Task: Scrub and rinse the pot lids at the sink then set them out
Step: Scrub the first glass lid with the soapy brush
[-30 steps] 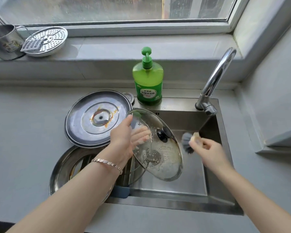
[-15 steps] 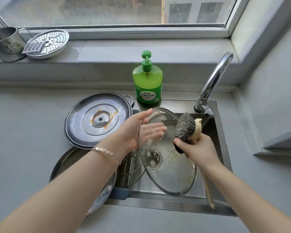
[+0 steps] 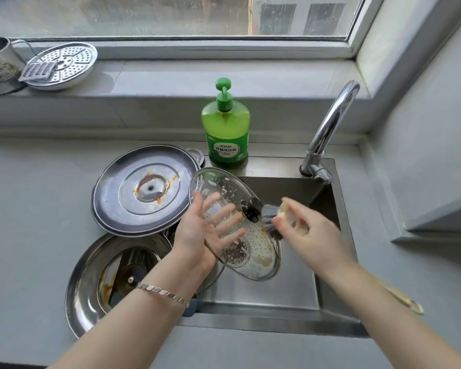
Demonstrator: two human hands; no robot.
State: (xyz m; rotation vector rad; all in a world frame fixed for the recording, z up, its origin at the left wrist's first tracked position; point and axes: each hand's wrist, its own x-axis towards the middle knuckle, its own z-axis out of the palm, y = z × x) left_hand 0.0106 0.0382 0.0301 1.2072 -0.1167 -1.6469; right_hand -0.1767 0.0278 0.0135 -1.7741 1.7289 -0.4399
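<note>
Brush (image 3: 270, 217) dropped from rim to knob (image 3: 252, 209); right hand (image 3: 312, 235) grips it, left hand (image 3: 200, 230) splayed flat behind glass lid (image 3: 250, 251).

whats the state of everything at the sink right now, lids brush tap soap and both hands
glass lid, tilted, soapy, propped on the left hand
left hand, fingers spread straight behind the glass
right hand, grips the brush
brush, bristles against the glass lid, blurred
big steel lid, set down, orange stains round its middle
lower steel lid, set down, stained
tap, no water seen
soap bottle, upright
</note>
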